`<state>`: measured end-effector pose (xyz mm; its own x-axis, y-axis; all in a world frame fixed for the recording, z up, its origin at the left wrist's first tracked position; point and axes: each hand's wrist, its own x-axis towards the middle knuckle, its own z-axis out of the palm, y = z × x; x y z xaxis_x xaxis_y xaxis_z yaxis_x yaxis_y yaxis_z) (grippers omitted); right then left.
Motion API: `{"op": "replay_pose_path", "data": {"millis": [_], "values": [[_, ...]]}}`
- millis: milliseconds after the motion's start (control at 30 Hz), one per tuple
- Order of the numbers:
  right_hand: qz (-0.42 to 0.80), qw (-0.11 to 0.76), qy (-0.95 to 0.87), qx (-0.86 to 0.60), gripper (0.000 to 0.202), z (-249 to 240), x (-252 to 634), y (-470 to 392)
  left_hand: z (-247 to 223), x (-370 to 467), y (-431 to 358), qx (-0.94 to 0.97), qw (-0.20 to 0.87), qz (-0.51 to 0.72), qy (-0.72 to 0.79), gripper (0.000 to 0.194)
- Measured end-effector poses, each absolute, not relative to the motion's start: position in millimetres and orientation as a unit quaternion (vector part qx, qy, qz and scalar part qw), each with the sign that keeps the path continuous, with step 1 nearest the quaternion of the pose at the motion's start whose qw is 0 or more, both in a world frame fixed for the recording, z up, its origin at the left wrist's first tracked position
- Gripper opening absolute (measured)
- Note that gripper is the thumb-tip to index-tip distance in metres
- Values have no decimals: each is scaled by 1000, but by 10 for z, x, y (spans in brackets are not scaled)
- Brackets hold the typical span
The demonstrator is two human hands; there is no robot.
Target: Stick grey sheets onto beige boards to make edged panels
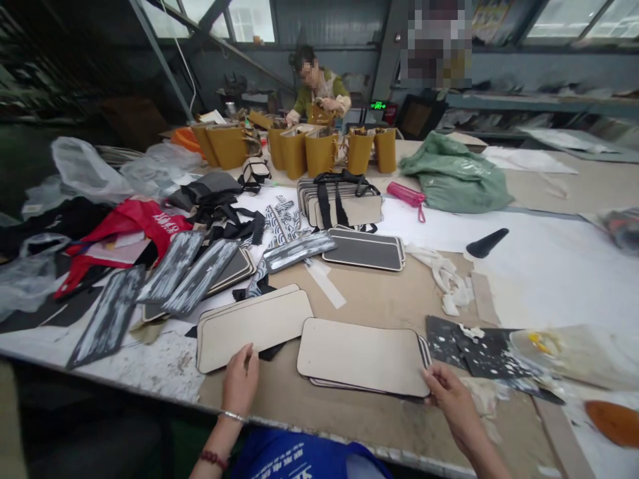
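Note:
My right hand (pixel 446 389) pinches the right edge of a stack of beige panels with rounded corners (pixel 364 356), thumb on top. Dark layers show along that stack's edge. At the lower edge of a second, fanned stack of beige panels (pixel 254 326) is my left hand (pixel 242 376), its fingers bent together. Whether anything is between those fingertips I cannot make out. Beyond both stacks lie dark grey panels with pale rims (pixel 364 249) and a strapped bundle of panels (pixel 349 199).
Dark strips smeared with white (pixel 200 276) and a red cloth bag (pixel 144 233) lie left. A glue-spotted black board (pixel 449 342), a black tapered tool (pixel 486 244) and a green plastic bag (pixel 449 173) are right. Across the table a person handles yellow-brown bags (pixel 294 152).

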<state>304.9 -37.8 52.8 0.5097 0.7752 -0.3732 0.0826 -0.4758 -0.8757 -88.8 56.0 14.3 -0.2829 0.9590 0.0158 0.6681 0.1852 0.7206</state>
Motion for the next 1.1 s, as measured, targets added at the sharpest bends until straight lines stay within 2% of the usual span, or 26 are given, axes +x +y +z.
{"op": "replay_pose_path", "data": {"millis": [100, 200, 267, 400, 567, 800, 967, 1100], "values": [[380, 342, -327, -795, 40, 350, 3312, -489, 134, -802, 517, 583, 192, 321, 721, 43], [273, 230, -411, -839, 37, 389, 3469, -452, 169, -782, 510, 603, 163, 314, 715, 41], [216, 191, -446, -847, 34, 454, 3483, -319, 186, -789, 545, 617, 144, 309, 710, 41], [172, 176, -520, -818, 35, 527, 3081, 186, 157, -821, 727, 642, 119, 309, 692, 38], [101, 147, -654, -735, 35, 561, 2004, 1134, 54, -864, 990, 676, 127, 324, 649, 33], [-51, 7, -789, -612, 7, 452, 928, 2568, -81, -998, 1086, 726, 135, 340, 582, 28], [-61, -38, -825, -561, 14, 286, 746, 3069, -242, -1152, 1105, 752, 192, 323, 542, 34], [-71, -50, -841, -535, 15, 456, 852, 3121, -148, -1232, 1150, 708, 297, 324, 553, 33]]}}
